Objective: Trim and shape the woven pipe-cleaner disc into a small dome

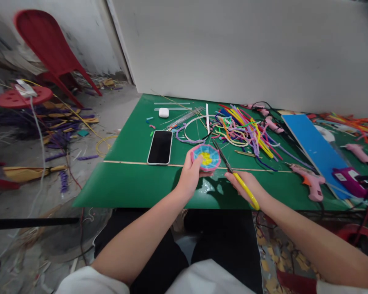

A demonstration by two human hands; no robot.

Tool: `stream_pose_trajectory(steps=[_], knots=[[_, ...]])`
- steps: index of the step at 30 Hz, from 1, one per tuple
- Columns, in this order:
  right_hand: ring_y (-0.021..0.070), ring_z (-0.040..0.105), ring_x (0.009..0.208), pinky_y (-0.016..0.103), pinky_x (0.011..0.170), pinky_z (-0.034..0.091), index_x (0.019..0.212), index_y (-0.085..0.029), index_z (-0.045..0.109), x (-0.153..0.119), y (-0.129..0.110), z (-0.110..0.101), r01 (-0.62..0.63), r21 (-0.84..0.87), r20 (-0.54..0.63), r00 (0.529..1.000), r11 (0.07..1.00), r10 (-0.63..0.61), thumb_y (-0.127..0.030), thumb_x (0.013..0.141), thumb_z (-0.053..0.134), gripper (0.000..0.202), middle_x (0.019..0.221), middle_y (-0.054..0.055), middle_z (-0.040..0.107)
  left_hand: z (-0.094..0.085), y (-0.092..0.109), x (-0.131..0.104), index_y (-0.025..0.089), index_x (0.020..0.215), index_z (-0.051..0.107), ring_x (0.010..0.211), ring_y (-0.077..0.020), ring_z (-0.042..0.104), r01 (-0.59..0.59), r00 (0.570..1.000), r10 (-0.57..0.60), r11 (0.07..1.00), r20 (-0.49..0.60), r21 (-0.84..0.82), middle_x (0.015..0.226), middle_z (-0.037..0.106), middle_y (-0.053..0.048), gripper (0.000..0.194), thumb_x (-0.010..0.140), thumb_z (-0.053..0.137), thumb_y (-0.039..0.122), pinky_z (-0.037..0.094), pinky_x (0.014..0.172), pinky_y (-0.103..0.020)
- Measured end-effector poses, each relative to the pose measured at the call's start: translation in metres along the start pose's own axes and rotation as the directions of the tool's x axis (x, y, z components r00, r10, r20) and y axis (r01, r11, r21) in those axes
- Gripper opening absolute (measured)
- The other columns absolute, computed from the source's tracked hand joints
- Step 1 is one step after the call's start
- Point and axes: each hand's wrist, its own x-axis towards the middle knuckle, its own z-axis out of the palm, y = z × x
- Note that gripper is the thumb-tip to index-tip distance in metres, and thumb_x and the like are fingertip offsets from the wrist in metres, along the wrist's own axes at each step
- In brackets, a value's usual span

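My left hand [190, 168] grips a small round pipe-cleaner flower [213, 154], with a yellow middle, a light blue ring and a pink rim. The thumb lies over its face and the other fingers are behind it. In my right hand [243, 183] is a pair of scissors [244, 188] with yellow handles. Their dark blades point up and left, close to the right side of the flower's rim. Whether the blades touch the rim I cannot tell. Below both hands is the green tabletop [135, 183].
A phone [160, 148] and a white earbud case [163, 112] lie on the left. Behind the hands is a tangle of coloured pipe cleaners [245, 128]. A pink glue gun [313, 181] and a blue board [315, 151] lie right. A pale panel [233, 53] stands along the back edge.
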Motion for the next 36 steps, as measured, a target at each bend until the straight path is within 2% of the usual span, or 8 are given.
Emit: stream_pose_trajectory(steps=[5, 8, 13, 18, 23, 26, 31, 36], knots=[[0.0153, 0.051, 0.048, 0.024, 0.048, 0.032, 0.059, -0.021, 0.045, 0.000, -0.004, 0.007, 0.015, -0.036, 0.028, 1.000, 0.999, -0.014, -0.059, 0.081, 0.029, 0.047, 0.051, 0.002, 0.053, -0.003, 0.006, -0.003, 0.023, 0.115, 0.042, 0.073, -0.0122, 0.060, -0.093, 0.980, 0.114, 0.987, -0.164, 0.134, 0.100, 0.057, -0.004, 0.039, 0.087, 0.030, 0.048, 0.052, 0.053, -0.020], [0.0158, 0.052, 0.048, 0.024, 0.049, 0.032, 0.059, -0.021, 0.045, 0.001, -0.007, 0.010, 0.005, -0.032, 0.011, 1.000, 0.999, -0.005, -0.059, 0.082, 0.030, 0.046, 0.052, 0.002, 0.054, -0.002, 0.007, -0.005, 0.026, 0.118, 0.039, 0.069, -0.0118, 0.061, -0.067, 0.986, 0.093, 0.981, -0.137, 0.181, 0.095, 0.058, -0.003, 0.039, 0.084, 0.041, 0.046, 0.051, 0.051, -0.019], [0.0165, 0.052, 0.051, 0.024, 0.050, 0.032, 0.060, -0.021, 0.045, 0.001, -0.009, 0.010, 0.020, -0.045, 0.006, 1.000, 0.999, -0.020, -0.058, 0.082, 0.029, 0.046, 0.054, 0.003, 0.056, -0.005, 0.008, 0.000, 0.025, 0.116, 0.039, 0.063, -0.0127, 0.063, -0.021, 0.996, 0.029, 0.996, -0.088, 0.089, 0.096, 0.059, -0.002, 0.041, 0.078, 0.053, 0.031, 0.054, 0.053, -0.026], [0.0176, 0.054, 0.057, 0.025, 0.055, 0.035, 0.064, -0.021, 0.047, 0.000, -0.010, 0.008, 0.031, -0.088, 0.027, 0.999, 0.996, -0.029, -0.057, 0.082, 0.030, 0.044, 0.061, 0.004, 0.059, -0.010, 0.013, 0.004, 0.018, 0.109, 0.045, 0.055, -0.0155, 0.063, 0.078, 0.994, -0.069, 0.991, -0.084, 0.106, 0.083, 0.062, -0.003, 0.035, 0.075, 0.054, 0.021, 0.053, 0.048, -0.028], [0.0197, 0.058, 0.063, 0.026, 0.058, 0.037, 0.076, -0.020, 0.054, -0.001, -0.009, 0.006, 0.045, -0.090, 0.068, 0.997, 0.995, -0.039, -0.055, 0.083, 0.028, 0.044, 0.068, 0.006, 0.062, -0.010, 0.015, 0.005, 0.016, 0.107, 0.047, 0.049, -0.0154, 0.061, 0.095, 0.990, -0.073, 0.978, -0.124, 0.186, 0.074, 0.061, -0.003, 0.034, 0.074, 0.053, 0.021, 0.049, 0.039, -0.025], [0.0197, 0.059, 0.065, 0.026, 0.057, 0.038, 0.084, -0.019, 0.057, -0.001, -0.006, 0.006, 0.072, -0.034, 0.092, 0.993, 0.997, -0.069, -0.056, 0.083, 0.027, 0.047, 0.072, 0.006, 0.063, -0.009, 0.013, 0.004, 0.017, 0.107, 0.049, 0.056, -0.0150, 0.061, 0.047, 0.991, -0.021, 0.980, -0.133, 0.192, 0.078, 0.060, -0.004, 0.034, 0.073, 0.055, 0.021, 0.051, 0.041, -0.025], [0.0178, 0.058, 0.057, 0.026, 0.054, 0.039, 0.085, -0.018, 0.058, -0.001, -0.006, 0.005, 0.094, 0.004, 0.120, 0.988, 0.996, -0.094, -0.057, 0.082, 0.026, 0.050, 0.068, 0.005, 0.062, -0.006, 0.010, -0.001, 0.026, 0.115, 0.045, 0.078, -0.0177, 0.060, -0.184, 0.970, 0.202, 0.974, -0.133, 0.132, 0.107, 0.055, -0.005, 0.047, 0.070, 0.055, 0.015, 0.054, 0.044, -0.023], [0.0188, 0.059, 0.060, 0.027, 0.056, 0.040, 0.086, -0.018, 0.057, -0.001, -0.010, 0.002, 0.130, 0.026, 0.145, 0.981, 0.991, -0.133, -0.057, 0.081, 0.026, 0.050, 0.066, 0.005, 0.062, -0.006, 0.009, -0.002, 0.025, 0.111, 0.046, 0.066, -0.0168, 0.061, -0.150, 0.981, 0.159, 0.985, -0.113, 0.083, 0.096, 0.056, -0.004, 0.043, 0.070, 0.054, 0.015, 0.052, 0.038, -0.024]])
